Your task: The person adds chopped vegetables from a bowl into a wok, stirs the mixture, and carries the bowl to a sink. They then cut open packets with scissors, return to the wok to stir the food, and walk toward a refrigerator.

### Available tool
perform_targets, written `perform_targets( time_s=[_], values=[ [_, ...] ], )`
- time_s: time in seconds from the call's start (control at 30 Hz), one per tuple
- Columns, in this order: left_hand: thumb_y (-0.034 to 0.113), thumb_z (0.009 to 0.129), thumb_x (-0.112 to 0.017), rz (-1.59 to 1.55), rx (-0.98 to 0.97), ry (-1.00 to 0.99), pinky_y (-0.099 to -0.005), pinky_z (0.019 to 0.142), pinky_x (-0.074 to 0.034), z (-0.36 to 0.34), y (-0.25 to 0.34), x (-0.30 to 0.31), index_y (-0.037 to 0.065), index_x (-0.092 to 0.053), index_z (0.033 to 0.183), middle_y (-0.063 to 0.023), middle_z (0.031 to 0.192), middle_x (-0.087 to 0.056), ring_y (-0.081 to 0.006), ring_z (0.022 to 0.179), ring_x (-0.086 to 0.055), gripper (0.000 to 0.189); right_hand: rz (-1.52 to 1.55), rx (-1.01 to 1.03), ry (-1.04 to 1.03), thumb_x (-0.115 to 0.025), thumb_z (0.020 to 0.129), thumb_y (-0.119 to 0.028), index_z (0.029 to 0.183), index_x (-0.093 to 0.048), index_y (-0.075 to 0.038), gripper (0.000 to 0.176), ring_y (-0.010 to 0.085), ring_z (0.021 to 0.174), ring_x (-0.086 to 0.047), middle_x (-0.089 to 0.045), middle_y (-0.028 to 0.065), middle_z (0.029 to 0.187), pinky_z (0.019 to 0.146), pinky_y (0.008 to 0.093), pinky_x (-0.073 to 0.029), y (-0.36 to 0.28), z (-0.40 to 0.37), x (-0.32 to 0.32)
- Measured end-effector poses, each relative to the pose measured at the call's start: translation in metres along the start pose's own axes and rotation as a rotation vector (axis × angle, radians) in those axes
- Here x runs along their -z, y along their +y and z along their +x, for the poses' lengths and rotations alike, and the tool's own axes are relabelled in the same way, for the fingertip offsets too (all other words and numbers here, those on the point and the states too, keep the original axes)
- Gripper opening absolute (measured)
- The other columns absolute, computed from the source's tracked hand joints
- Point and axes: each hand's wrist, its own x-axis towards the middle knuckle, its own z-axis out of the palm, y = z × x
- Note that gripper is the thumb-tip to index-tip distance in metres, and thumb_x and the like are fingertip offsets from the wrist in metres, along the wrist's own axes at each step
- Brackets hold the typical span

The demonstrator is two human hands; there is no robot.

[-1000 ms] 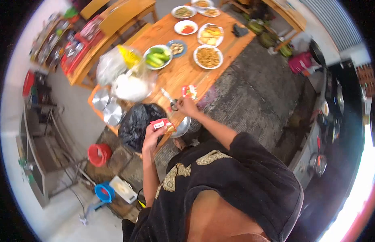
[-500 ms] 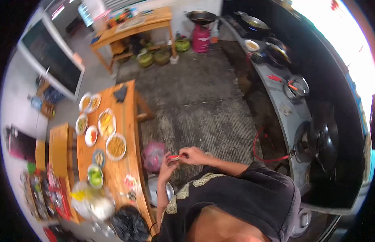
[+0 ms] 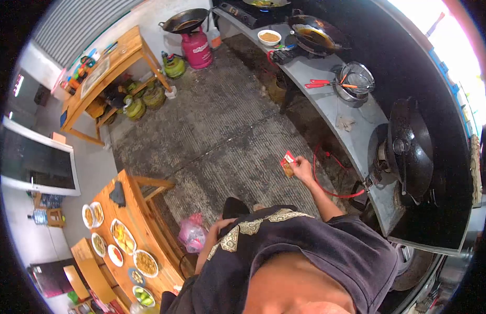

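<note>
My right hand (image 3: pixel 301 168) is closed on a small red sachet (image 3: pixel 288 160) with a brownish lower part, held by its side out over the floor. My left hand (image 3: pixel 220 229) is low at the hem of my dark shirt (image 3: pixel 285 235), close to my leg, its fingertips partly hidden. A pink plastic bag (image 3: pixel 193 234) lies on the floor just left of that hand.
To my left, a wooden table (image 3: pixel 129 196) bears several dishes of food. The counter (image 3: pixel 319 68) on the right carries a dark wok (image 3: pixel 410 146), a strainer over a bowl (image 3: pixel 355 78), and a bowl of brown food (image 3: pixel 269 37). A red hose (image 3: pixel 326 191) hangs beside it.
Both hands were together at the sachet; now the left has let go and dropped to the shirt hem. My right hand has carried the sachet rightward, while the view has turned toward the counter.
</note>
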Motion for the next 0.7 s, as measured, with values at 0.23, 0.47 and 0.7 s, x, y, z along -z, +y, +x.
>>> perform_targets(
  time_s=[0.23, 0.47, 0.7],
  values=[
    [0.067, 0.06, -0.064, 0.178, -0.104, -0.075, -0.0366, 0.101, -0.035, 0.113, 0.033, 0.179, 0.004, -0.042, 0.13, -0.0185, 0.132, -0.044, -0.0299, 0.121, -0.044, 0.097, 0.4, -0.405, -0.02, -0.06, 0.082, -0.018, 0.092, -0.055, -0.001, 0.02, 0.0176, 0.064, -0.061, -0.06, 0.0094, 0.079, 0.055, 0.0322, -0.054, -0.011, 0.113, -0.071],
    [0.045, 0.073, -0.062, -0.012, -0.115, 0.174, -0.04, 0.08, -0.047, 0.151, 0.056, 0.404, 0.009, -0.064, 0.101, -0.0156, 0.095, -0.065, -0.0299, 0.09, -0.061, 0.045, 0.613, -0.602, 0.068, -0.057, 0.081, -0.023, 0.096, -0.056, -0.003, 0.025, 0.0143, 0.065, -0.056, -0.058, 0.0031, 0.079, 0.057, 0.031, -0.05, -0.105, 0.268, -0.091],
    [0.016, 0.076, -0.056, -0.548, 0.096, 0.264, -0.029, 0.05, -0.049, 0.241, 0.036, 0.51, 0.006, -0.061, 0.094, -0.0097, 0.072, -0.063, -0.019, 0.06, -0.062, 0.021, 0.89, -0.581, 0.5, -0.054, 0.085, -0.018, 0.092, -0.051, 0.001, 0.021, 0.0179, 0.066, -0.06, -0.058, 0.0094, 0.078, 0.053, 0.0305, -0.053, -0.104, 0.412, -0.09]
  ],
)
